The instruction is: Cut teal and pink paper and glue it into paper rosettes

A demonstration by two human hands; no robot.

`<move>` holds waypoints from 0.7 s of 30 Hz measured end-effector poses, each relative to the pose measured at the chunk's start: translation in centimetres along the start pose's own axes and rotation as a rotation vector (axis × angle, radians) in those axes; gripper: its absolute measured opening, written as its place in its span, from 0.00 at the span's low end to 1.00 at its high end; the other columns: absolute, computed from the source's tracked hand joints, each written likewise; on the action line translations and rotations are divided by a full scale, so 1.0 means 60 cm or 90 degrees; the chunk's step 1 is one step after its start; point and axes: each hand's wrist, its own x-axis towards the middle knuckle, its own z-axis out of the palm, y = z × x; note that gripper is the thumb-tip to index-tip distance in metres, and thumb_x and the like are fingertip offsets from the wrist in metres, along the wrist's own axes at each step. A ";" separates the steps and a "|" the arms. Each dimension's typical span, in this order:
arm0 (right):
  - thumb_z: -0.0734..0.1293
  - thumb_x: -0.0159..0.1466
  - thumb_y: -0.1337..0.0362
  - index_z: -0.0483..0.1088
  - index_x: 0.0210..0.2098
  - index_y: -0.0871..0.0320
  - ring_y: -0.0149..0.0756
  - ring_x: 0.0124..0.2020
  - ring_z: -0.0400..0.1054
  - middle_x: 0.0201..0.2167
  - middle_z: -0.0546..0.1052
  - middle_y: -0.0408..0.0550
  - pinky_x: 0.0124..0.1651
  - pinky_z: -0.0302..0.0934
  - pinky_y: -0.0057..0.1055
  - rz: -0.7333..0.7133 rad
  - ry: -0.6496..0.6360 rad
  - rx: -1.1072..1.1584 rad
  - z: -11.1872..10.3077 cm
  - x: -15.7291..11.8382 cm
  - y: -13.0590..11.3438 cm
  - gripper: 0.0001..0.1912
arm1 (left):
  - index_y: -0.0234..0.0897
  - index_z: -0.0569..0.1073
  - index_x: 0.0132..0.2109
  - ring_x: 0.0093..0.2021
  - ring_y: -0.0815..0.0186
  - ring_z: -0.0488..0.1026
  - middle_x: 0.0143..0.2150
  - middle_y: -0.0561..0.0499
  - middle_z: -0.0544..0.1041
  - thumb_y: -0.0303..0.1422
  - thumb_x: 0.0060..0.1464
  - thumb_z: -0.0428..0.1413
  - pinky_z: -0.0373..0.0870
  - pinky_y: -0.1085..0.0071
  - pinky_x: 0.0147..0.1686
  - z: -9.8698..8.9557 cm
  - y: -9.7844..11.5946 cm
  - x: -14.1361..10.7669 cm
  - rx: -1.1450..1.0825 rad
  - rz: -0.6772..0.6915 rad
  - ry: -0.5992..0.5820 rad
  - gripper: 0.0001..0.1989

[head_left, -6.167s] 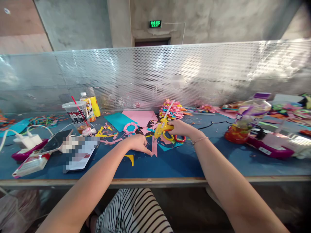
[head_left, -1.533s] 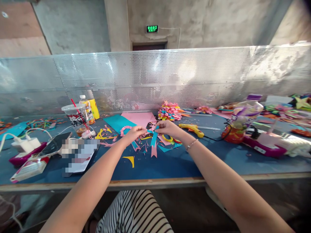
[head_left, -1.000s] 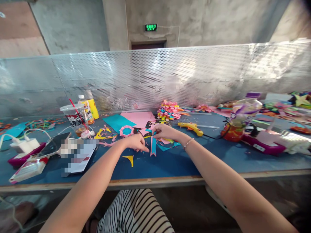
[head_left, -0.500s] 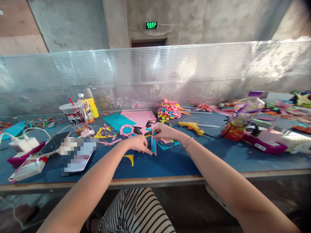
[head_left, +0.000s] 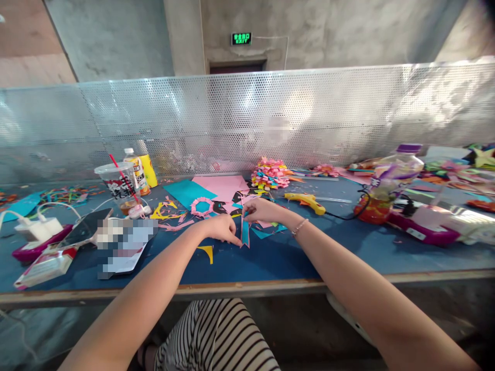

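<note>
A narrow blue paper strip [head_left: 245, 234] with pink edges and a notched lower end lies on the blue table top. My right hand [head_left: 258, 210] pinches its upper part, thumb and fingers closed. My left hand [head_left: 223, 230] is mostly curled, its index fingertip pressing the strip's lower left end. Just behind my left hand rests a pink paper ring [head_left: 202, 207] with a blue centre. Pink and blue paper scraps lie under and around my right hand, partly hidden by it. A yellow paper scrap [head_left: 207, 253] lies in front of my left hand.
A yellow glue gun [head_left: 305, 201] lies right of my hands, its cord running toward a purple-capped bottle [head_left: 390, 180]. Behind stand a pink paper flower stack [head_left: 269, 173] and paper sheets [head_left: 189, 197]. Left are a plastic cup [head_left: 118, 186], a phone [head_left: 133, 255] and a power strip [head_left: 31, 252].
</note>
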 end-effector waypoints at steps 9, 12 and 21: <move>0.64 0.49 0.65 0.71 0.27 0.62 0.26 0.21 0.58 0.20 0.68 0.41 0.24 0.51 0.23 0.021 -0.001 -0.051 -0.002 -0.005 -0.019 0.08 | 0.34 0.70 0.18 0.16 0.74 0.62 0.14 0.53 0.67 0.48 0.34 0.59 0.53 0.76 0.18 0.001 0.000 -0.001 -0.015 -0.001 0.005 0.19; 0.64 0.49 0.65 0.71 0.28 0.62 0.26 0.22 0.59 0.21 0.69 0.42 0.24 0.50 0.23 0.025 -0.002 -0.066 -0.002 -0.006 -0.020 0.08 | 0.34 0.70 0.18 0.16 0.74 0.62 0.14 0.53 0.67 0.48 0.34 0.59 0.53 0.76 0.18 0.000 0.001 -0.001 -0.009 -0.002 0.001 0.19; 0.63 0.54 0.61 0.73 0.29 0.61 0.28 0.24 0.61 0.24 0.72 0.44 0.28 0.52 0.25 -0.026 0.027 -0.127 -0.001 0.000 -0.001 0.10 | 0.33 0.70 0.20 0.18 0.74 0.60 0.16 0.54 0.66 0.45 0.38 0.57 0.52 0.76 0.18 0.000 -0.006 0.000 -0.010 0.052 0.039 0.17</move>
